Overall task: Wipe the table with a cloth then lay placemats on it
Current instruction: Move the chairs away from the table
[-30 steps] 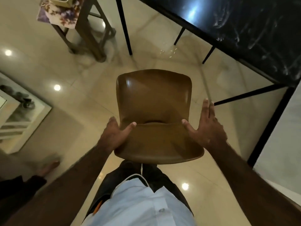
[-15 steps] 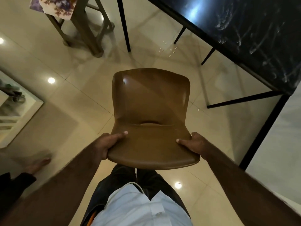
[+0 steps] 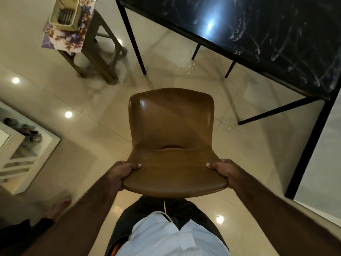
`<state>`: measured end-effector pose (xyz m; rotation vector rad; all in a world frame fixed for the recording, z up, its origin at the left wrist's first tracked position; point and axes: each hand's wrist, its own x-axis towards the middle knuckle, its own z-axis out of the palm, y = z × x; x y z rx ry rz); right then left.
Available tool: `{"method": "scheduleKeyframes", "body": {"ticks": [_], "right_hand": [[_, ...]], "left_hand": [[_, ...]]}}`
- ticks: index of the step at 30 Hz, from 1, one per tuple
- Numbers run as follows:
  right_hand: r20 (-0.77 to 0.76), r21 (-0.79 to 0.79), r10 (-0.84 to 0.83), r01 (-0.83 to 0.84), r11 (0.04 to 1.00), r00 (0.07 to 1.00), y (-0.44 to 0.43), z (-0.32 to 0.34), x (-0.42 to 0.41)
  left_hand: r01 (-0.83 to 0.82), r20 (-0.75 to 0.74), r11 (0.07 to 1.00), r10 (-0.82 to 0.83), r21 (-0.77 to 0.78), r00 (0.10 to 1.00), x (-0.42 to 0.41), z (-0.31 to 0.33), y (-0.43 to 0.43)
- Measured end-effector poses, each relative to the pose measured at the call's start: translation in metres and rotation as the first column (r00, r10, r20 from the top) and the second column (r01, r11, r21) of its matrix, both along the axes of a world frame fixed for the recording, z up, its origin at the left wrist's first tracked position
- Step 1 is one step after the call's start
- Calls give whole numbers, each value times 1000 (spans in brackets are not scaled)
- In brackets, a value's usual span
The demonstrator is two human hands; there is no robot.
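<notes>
Where the small stand [image 3: 93, 39] with its flowered cloth [image 3: 62, 36] sits up-left of the brown chair [image 3: 171, 130], I start my read. The left hand [image 3: 120, 172] clasps the chair's near left edge, fingers wrapped under (thumb on top). The right hand [image 3: 224, 169] grasps the near right edge likewise. The black, white-streaked tabletop [image 3: 267, 34] stands up-right of the chair, apart from it.

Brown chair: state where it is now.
Head view, centre: the chair is left of the black table, its near edge gripped by the left hand and right hand.
</notes>
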<state>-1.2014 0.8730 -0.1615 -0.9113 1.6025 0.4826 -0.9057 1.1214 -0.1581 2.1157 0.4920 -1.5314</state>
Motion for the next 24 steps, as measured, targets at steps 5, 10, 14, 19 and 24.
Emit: {"method": "scheduleKeyframes", "body": {"ticks": [5, 10, 14, 19, 24], "right_hand": [[15, -22, -68, 68, 997, 998, -9, 19, 0], [37, -44, -113, 114, 992, 993, -29, 36, 1], [35, -60, -164, 166, 984, 986, -61, 53, 7], [23, -66, -200, 201, 977, 980, -99, 60, 24], [8, -96, -267, 266, 959, 964, -146, 61, 61]], "left_hand": [[104, 74, 994, -102, -16, 992, 21, 31, -42], [179, 110, 983, -175, -33, 978, 30, 51, -92], [206, 127, 975, -195, -86, 973, 47, 58, -139], [281, 145, 952, -263, -121, 954, 77, 53, -202], [352, 143, 922, -332, -158, 932, 124, 37, -281]]}}
